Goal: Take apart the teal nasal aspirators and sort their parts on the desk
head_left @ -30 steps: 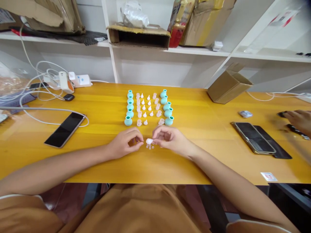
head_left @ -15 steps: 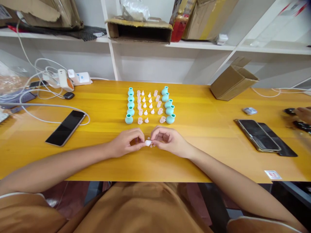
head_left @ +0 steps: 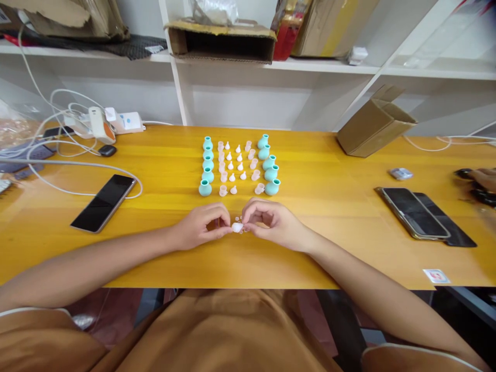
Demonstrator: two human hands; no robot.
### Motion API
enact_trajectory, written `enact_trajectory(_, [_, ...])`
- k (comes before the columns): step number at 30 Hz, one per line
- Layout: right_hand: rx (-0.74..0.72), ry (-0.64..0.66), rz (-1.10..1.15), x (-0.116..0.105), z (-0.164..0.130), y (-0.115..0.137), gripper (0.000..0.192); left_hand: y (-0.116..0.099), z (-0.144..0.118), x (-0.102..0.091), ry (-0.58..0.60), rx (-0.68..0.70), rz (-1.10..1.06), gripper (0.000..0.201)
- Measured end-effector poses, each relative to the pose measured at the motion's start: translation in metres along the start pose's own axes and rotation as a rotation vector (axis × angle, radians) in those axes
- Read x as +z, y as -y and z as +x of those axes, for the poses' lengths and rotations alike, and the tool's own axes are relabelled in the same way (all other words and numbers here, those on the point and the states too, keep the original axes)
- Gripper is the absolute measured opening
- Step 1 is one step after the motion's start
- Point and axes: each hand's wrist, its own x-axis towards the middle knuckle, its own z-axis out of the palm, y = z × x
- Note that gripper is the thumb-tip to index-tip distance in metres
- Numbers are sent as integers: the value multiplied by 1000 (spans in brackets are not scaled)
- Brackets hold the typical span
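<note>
Between my hands, low over the table, is a small white plastic piece (head_left: 237, 227), its exact shape partly hidden by fingertips. My left hand (head_left: 207, 226) pinches its left end between thumb and forefinger. The thumb and forefinger of my right hand (head_left: 271, 223) close on its right side. Several tiny clear discs (head_left: 237, 218) lie on the table just behind and under it. Farther back stand rows of small parts: turquoise bulb-shaped bottles (head_left: 205, 188) on both outer sides, translucent pinkish cups (head_left: 259, 188) inside them, and white cone-shaped tips (head_left: 233, 190) in the middle.
Phones lie at left (head_left: 103, 203) and right (head_left: 416, 213). White cables and a power strip (head_left: 129, 122) occupy the left back. An open cardboard box (head_left: 368, 129) leans at right. Another person's hand (head_left: 486, 179) is at the far right edge. Shelves with boxes stand behind.
The white piece has turned slightly between my fingertips and shifted a little to the right. Both hands keep nearly the same place; the view has tilted slightly.
</note>
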Motion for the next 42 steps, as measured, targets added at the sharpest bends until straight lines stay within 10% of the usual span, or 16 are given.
enact_trajectory(7, [3,21,-66,-4,0,3,11,-5,1,-3,24,-57,-10,16])
enact_trajectory(18, [79,105,-741,-91,-1,13,11,-1,-5,6,51,-118,502,18])
enact_trajectory(42, [-12,-18,-779,-64,20,40,5,15,-7,-3,-17,-52,415,6])
